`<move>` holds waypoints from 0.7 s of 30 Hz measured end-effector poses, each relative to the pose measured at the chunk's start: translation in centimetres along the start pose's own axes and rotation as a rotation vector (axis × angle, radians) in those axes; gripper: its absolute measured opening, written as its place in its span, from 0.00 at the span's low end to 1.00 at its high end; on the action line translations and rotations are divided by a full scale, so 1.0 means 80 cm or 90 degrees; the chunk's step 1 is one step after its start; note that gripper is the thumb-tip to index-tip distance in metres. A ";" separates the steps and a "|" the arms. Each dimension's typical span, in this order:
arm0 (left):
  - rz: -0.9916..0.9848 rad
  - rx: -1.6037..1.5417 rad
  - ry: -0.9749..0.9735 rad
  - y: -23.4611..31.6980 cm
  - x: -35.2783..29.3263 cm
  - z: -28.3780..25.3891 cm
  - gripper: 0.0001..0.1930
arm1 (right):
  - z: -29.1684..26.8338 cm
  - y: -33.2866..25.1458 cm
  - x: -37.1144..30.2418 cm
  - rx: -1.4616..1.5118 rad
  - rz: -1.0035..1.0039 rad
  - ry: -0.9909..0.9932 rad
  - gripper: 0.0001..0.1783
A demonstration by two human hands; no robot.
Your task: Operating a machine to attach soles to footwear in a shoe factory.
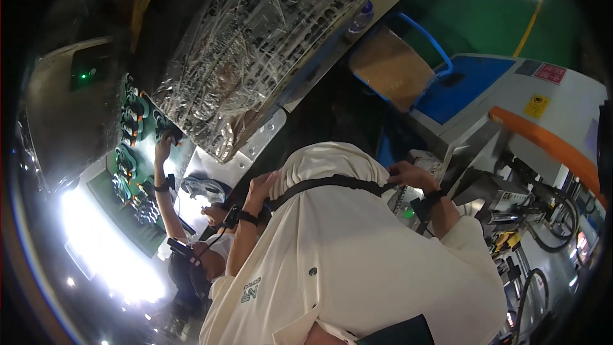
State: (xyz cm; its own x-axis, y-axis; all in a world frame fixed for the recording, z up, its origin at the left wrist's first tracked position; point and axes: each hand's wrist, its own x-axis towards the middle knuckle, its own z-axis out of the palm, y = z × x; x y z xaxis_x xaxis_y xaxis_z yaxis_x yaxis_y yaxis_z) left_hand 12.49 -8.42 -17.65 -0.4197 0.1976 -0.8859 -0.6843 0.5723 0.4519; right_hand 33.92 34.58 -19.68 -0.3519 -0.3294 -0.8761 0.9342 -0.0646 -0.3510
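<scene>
A black belt [332, 182] runs across the waist of my white coat [357, 249], and the cloth bunches beyond it. At the left side of my waist, my left hand [260, 190] is closed on the coat's fabric, close to the belt's left end; some of its fingertips are hidden. My right hand [414, 176] is at the opposite side, with its fingers pinched at the belt's right end. Each wrist wears a black band with a small device; the right one [428, 201] sits just below the hand.
Film-wrapped trays of small parts [255, 51] stand ahead. Left, a co-worker's hand [165, 147] reaches to dark green pieces [131, 115] near a bright lamp [108, 249]. On the right are a brown-seated chair [389, 67] and a machine with an orange bar [543, 140] and hoses.
</scene>
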 end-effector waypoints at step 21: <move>0.215 0.312 0.381 -0.156 0.152 -0.139 0.16 | 0.070 0.020 0.169 -0.569 -0.069 0.615 0.14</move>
State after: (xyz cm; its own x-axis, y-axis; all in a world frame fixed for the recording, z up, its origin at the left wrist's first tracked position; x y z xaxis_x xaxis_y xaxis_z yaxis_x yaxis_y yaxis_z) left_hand 9.30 -22.02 -32.87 -0.8950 0.0443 -0.4439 -0.1868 0.8663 0.4632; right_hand 31.02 24.77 -30.25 -0.6697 0.4620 -0.5815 0.6693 0.7147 -0.2031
